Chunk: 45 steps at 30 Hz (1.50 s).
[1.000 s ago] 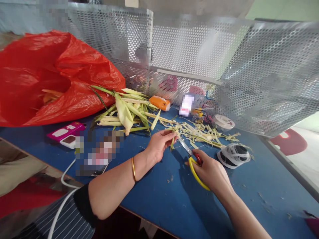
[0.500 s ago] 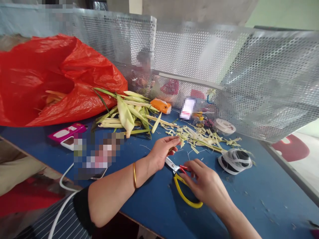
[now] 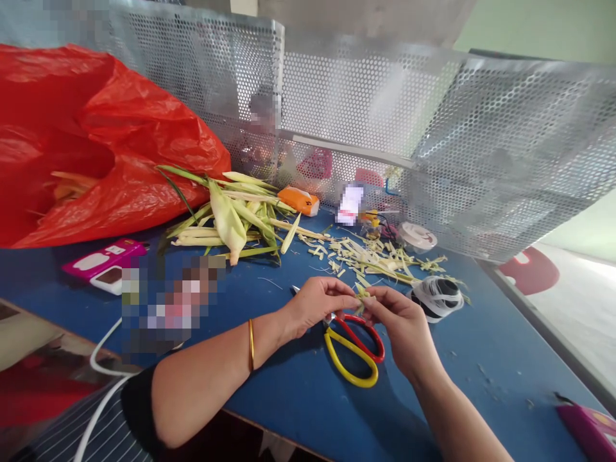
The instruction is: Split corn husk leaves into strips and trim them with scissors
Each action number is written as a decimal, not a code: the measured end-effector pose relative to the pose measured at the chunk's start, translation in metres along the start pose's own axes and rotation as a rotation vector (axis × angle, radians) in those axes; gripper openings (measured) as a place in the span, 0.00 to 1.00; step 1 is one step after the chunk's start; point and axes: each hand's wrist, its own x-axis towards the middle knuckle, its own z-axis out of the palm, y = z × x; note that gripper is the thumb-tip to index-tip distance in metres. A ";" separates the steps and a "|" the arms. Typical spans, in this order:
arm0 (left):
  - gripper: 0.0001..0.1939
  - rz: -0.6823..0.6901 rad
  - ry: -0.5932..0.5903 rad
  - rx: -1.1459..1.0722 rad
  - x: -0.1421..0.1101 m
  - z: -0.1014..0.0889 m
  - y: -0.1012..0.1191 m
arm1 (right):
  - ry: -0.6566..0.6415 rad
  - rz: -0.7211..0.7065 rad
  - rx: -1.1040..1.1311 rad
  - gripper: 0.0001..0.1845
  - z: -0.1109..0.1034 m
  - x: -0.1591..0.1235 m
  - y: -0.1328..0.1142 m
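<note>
Between my left hand and my right hand is a small pale-green piece of corn husk. Both hands pinch it with thumb and fingertips, which partly hide it. Scissors with one red and one yellow handle lie on the table below the fingers. Their blade tip shows left of my left hand, and the rest of the blades is covered by it. Cut husk strips are scattered just beyond my hands. A spool wound with white ribbon stands right of my right hand.
A heap of corn husks lies at the back left beside a large red plastic bag. Behind stands a perforated metal screen. An orange tissue pack, a purple box, a white ribbon roll and a white cable are also there.
My right hand has let go of the scissors, which now lie on the table. It has moved up to the husk piece at my left fingertips. The view has shifted slightly right.
</note>
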 end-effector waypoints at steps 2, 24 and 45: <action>0.09 0.059 0.006 0.032 0.001 0.000 -0.003 | 0.007 0.004 -0.014 0.18 0.000 0.000 0.001; 0.11 0.588 0.026 0.942 -0.008 0.001 -0.001 | 0.014 0.019 0.006 0.18 0.001 -0.002 0.001; 0.13 0.262 -0.093 0.401 -0.001 -0.001 -0.004 | 0.018 0.000 -0.027 0.19 0.001 -0.003 -0.003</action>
